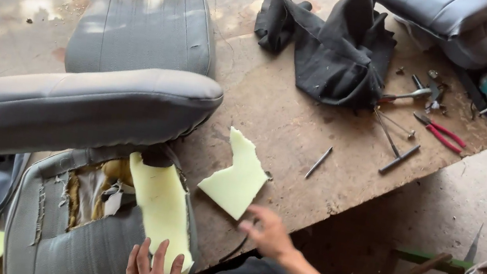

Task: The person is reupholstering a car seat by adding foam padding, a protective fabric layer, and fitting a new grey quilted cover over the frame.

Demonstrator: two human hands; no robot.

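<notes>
Left hand (154, 271) flat, right hand (265, 232) reaching.

No packages, labels, signs or screens show anywhere on the workbench or around it.

Bare hands (153, 273), bare forearm, dark clothing

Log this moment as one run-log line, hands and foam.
left hand: flat on foam strip over torn seat cushion | right hand: empty, blurred, near cut foam piece on workbench
</notes>
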